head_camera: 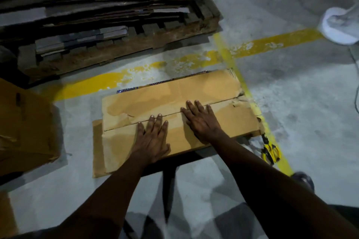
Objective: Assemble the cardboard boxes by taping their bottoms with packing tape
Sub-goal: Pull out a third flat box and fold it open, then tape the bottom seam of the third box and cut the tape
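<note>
Box: we see the cardboard box (194,87) standing on the concrete floor (291,103), bottom side up, just in front of a worn yellow floor line.
Flaps: the two long flaps are folded shut and meet along a seam (223,101) that runs across the top.
Left hand: our left hand (153,137) lies flat on the near flap, fingers straight and spread, the tips reaching the seam.
Right hand: our right hand (202,122) lies just beside it, also flat and gripping nothing, with its fingertips across the seam onto the far flap.
Done so far: we judge the box opened up and its bottom closed — the hands are holding the flaps level.
Left to do: we see no fresh strip along the seam and no tape roll in view, so the taping itself looks not yet done.
Tools nearby: yellow-handled scissors (269,151) lie on the floor by the box's right corner.
Stock: a stack of flattened cardboard (97,15) waits beyond, which suggests many more boxes to come.
</note>
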`<state>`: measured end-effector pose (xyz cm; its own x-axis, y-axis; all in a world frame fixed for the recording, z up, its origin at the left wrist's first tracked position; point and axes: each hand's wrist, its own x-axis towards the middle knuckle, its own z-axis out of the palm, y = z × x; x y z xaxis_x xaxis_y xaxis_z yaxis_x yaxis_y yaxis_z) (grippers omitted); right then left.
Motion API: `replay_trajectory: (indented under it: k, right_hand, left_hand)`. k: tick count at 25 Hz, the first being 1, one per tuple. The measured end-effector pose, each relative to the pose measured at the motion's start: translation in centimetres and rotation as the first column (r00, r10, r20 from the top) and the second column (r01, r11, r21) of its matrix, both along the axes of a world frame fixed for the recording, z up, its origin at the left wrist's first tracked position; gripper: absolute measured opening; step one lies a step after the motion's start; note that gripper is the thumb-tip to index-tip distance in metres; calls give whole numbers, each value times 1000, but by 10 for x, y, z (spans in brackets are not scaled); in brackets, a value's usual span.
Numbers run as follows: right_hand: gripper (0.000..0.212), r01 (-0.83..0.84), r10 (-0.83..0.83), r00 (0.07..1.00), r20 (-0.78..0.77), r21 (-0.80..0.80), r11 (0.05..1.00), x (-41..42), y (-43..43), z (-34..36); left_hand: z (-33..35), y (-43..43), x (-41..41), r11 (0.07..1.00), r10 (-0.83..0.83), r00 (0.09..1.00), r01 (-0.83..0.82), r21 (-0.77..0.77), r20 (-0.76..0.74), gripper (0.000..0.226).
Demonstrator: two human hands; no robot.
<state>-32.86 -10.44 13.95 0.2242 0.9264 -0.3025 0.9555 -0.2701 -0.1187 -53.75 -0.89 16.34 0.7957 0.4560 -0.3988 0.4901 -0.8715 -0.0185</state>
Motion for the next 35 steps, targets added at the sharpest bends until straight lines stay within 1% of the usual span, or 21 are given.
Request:
replay_trajectory:
  k: [3, 6, 9, 11, 12, 13, 15, 16, 17, 20, 23, 24, 25, 27, 30, 32, 33, 35]
  right_hand:
    - [54, 102, -104, 994, 35, 43, 994, 33, -26, -5]
    - [63, 235, -244, 969, 51, 136, 962, 80, -71, -13]
    - [54, 394, -412, 911, -1, 295, 870, 128, -123, -30]
    - [51, 483, -485, 869, -96, 376, 791, 159, -162, -50]
    - [52, 562, -535, 825, -182, 363, 743, 171, -180, -59]
    - [55, 663, -596, 748, -291, 296, 687, 181, -196, -68]
    - [53, 826, -700, 528, -481, 98, 555, 198, -220, -88]
    - [49, 869, -726, 419, -546, 9, 495, 203, -228, -97]
    - [47, 890, -739, 336, -584, -60, 452, 208, -233, -106]
    - [53, 888, -741, 161, -652, -233, 397, 213, -232, -123]
    - [70, 868, -679, -3, -734, -339, 364, 218, -223, -137]
    - [75, 864, -658, -31, -752, -351, 361, 218, -221, -140]
    - [74, 863, -636, -56, -770, -358, 358, 218, -217, -141]
    - [67, 860, -611, -78, -788, -364, 358, 217, -214, -137]
    - [66, 865, -614, -50, -788, -341, 368, 213, -213, -134]
    - [65, 877, -629, -91, -772, -362, 317, 208, -214, -136]
    - [67, 895, -626, -115, -771, -354, 272, 204, -214, -132]
    - [72, 959, -639, -136, -757, -262, 106, 199, -209, -106]
  left_hand:
    - [1, -15, 61, 999, -7, 1000, 7, -33, 24, 76]
    - [-4, -32, 124, 997, -47, 998, 50, -61, 52, 75]
    - [-12, -55, 178, 993, -62, 993, 72, -97, 105, 75]
    - [-23, -70, 201, 993, -70, 989, 82, -83, 132, 74]
    - [-28, -74, 207, 995, -63, 988, 74, -71, 138, 73]
    - [-34, -77, 209, 996, -50, 988, 60, -64, 145, 73]
    - [-45, -82, 207, 998, -36, 986, 44, -47, 164, 71]
    - [-47, -84, 206, 998, -38, 985, 45, -38, 170, 71]
    - [-48, -85, 206, 998, -34, 984, 41, -38, 173, 72]
    - [-50, -87, 208, 999, -14, 981, 23, -46, 193, 74]
    - [-53, -87, 210, 1000, -13, 976, 19, -25, 218, 73]
    - [-54, -87, 210, 1000, -10, 975, 15, -20, 221, 73]
    - [-54, -86, 210, 1000, -5, 975, 9, -19, 224, 73]
    - [-53, -85, 211, 1000, -3, 973, 9, -24, 232, 73]
    - [-54, -85, 210, 1000, -13, 981, 18, -21, 193, 71]
    - [-51, -81, 215, 999, -14, 991, 18, -34, 129, 70]
    - [-45, -78, 217, 998, -13, 995, 18, -59, 96, 71]
    - [-27, -69, 218, 993, -54, 998, 58, -99, 33, 74]
